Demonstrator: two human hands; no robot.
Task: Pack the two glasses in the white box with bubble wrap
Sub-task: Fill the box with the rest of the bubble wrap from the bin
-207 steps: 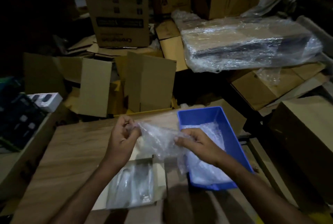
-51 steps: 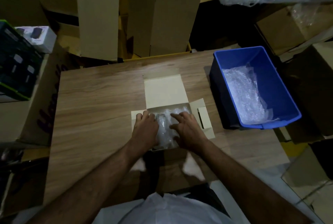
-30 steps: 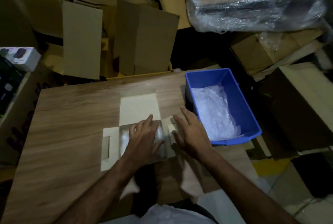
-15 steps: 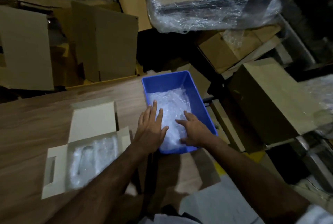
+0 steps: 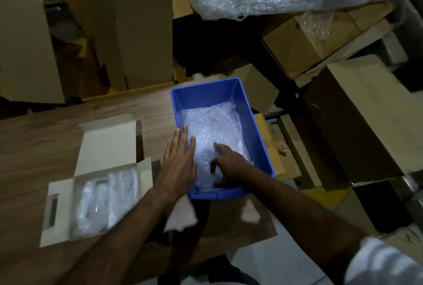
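Both hands in blue bin (image 5: 258,138). Left hand (image 5: 179,161) flat, fingers straight, at the bin's left wall. Right hand (image 5: 229,162) fingers curled into bubble wrap (image 5: 212,124), apparently gripping it.

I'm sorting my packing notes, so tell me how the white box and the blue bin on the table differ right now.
The white box is flat cardboard with its lid and side flaps folded open; the blue bin is deeper, rigid and has no lid. The white box sits untouched, while the left hand rests flat at the blue bin's near-left rim and the right hand reaches inside it. Both stand on the wooden table and hold bubble wrap.
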